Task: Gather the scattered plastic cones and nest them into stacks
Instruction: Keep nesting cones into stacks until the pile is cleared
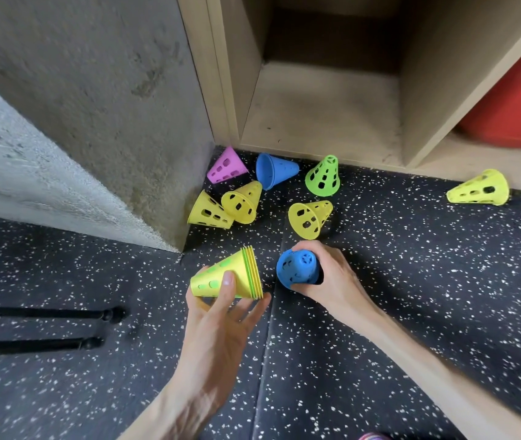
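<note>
My left hand point(217, 315) grips a nested stack of yellow and green cones point(225, 274), held on its side above the floor. To its right, my right hand point(332, 277) grips a blue cone point(297, 268) with its narrow top facing me. Loose perforated cones lie on the floor beyond: a pink cone point(226, 166), a second blue cone point(273, 170), a green cone point(324, 176), three yellow cones point(209, 211) point(242, 202) point(309, 215) in the middle, and a far yellow cone point(479, 188) at the right.
A concrete pillar point(103, 106) stands at the left, its corner next to the cones. A wooden shelf unit point(325, 100) runs behind them, with a red object point(519, 100) in its right bay. Two black poles point(43, 328) lie on the speckled rubber floor at the lower left.
</note>
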